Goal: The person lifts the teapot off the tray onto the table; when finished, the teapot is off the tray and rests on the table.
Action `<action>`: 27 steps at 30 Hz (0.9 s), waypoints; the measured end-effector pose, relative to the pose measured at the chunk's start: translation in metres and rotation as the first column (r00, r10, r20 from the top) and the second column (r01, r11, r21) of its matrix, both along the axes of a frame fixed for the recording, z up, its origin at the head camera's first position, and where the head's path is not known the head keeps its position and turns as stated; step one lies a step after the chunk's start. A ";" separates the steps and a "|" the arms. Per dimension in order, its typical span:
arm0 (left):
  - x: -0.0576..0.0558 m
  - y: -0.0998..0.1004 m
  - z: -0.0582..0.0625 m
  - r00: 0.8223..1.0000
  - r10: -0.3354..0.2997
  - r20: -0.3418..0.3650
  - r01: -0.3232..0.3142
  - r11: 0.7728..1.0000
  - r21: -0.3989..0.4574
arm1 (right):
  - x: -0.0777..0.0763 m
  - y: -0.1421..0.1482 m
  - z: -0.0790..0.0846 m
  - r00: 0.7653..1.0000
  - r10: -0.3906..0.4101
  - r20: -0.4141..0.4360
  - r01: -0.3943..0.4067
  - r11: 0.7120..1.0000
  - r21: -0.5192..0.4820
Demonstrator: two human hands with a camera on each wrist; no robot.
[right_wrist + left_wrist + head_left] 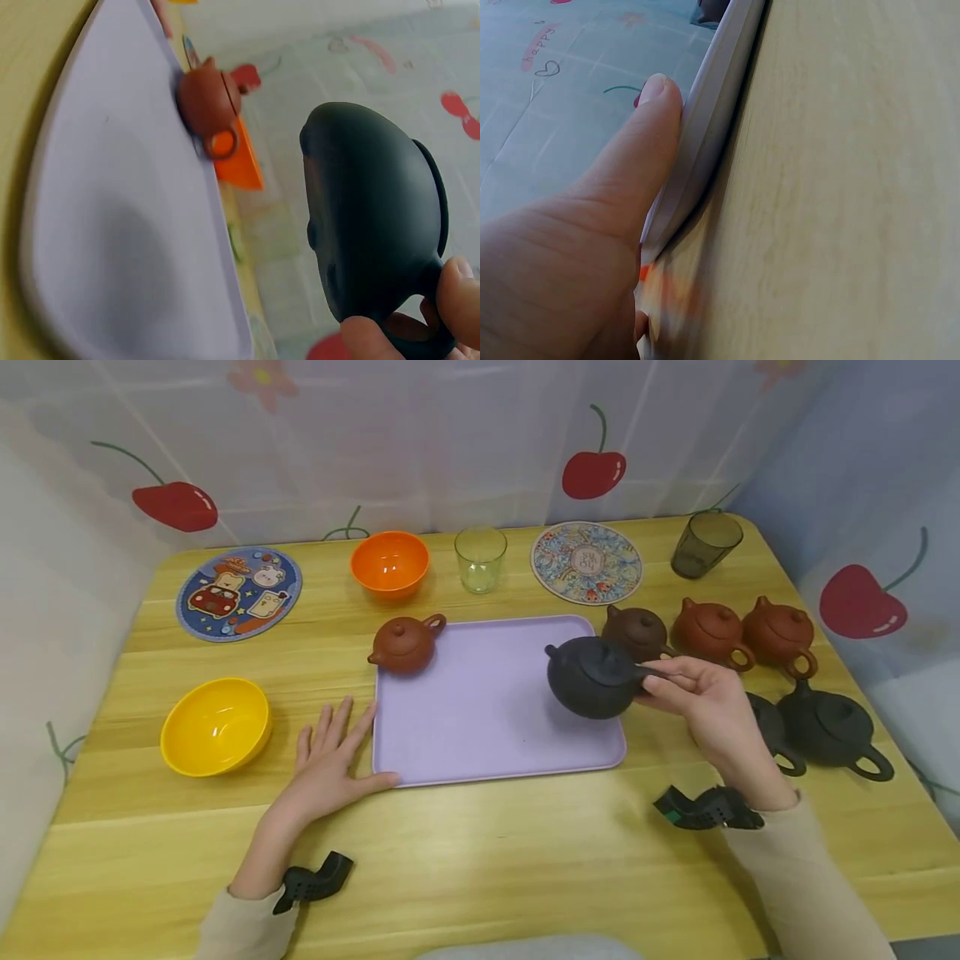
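Observation:
My right hand (701, 702) pinches the handle of a black teapot (592, 681), holding it up over the right part of a lilac tray (495, 718). In the right wrist view the black teapot (375, 210) hangs clear of the tray, its spout pointing away from my fingers. My left hand (333, 768) lies with spread, straight fingers at the tray's near left corner. Its thumb (649, 135) rests along the tray rim in the left wrist view. A reddish-brown teapot (405, 645) sits on the tray's far left corner.
Right of the tray stand a dark brown teapot (634, 632), two reddish teapots (708, 628) and two black teapots (828, 722). Yellow bowl (216, 727) is at left; orange bowl (390, 564), green glass (481, 558), dark glass (707, 543) and two round mats (240, 593) line the back.

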State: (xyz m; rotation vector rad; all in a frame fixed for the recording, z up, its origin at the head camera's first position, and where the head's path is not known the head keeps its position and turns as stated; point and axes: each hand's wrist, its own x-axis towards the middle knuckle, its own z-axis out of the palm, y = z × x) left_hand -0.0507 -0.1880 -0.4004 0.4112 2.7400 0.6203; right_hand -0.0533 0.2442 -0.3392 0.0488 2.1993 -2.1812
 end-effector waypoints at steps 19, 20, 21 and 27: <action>0.000 0.000 0.000 1.000 -0.003 0.002 0.003 1.000 -0.003 | 0.066 0.040 -0.057 0.891 -0.454 -0.016 0.454 0.891 -0.003; 0.000 0.000 0.000 1.000 -0.003 0.002 0.003 1.000 -0.001 | 0.066 0.037 -0.058 0.890 -0.456 -0.014 0.456 0.890 -0.025; 0.000 0.000 -0.001 1.000 -0.003 0.002 0.003 1.000 0.000 | 0.067 0.035 -0.058 0.888 -0.461 -0.016 0.459 0.887 -0.050; 0.001 0.001 -0.001 1.000 -0.007 -0.001 0.007 1.000 0.004 | 0.072 0.027 -0.053 0.870 -0.492 -0.010 0.484 0.859 -0.165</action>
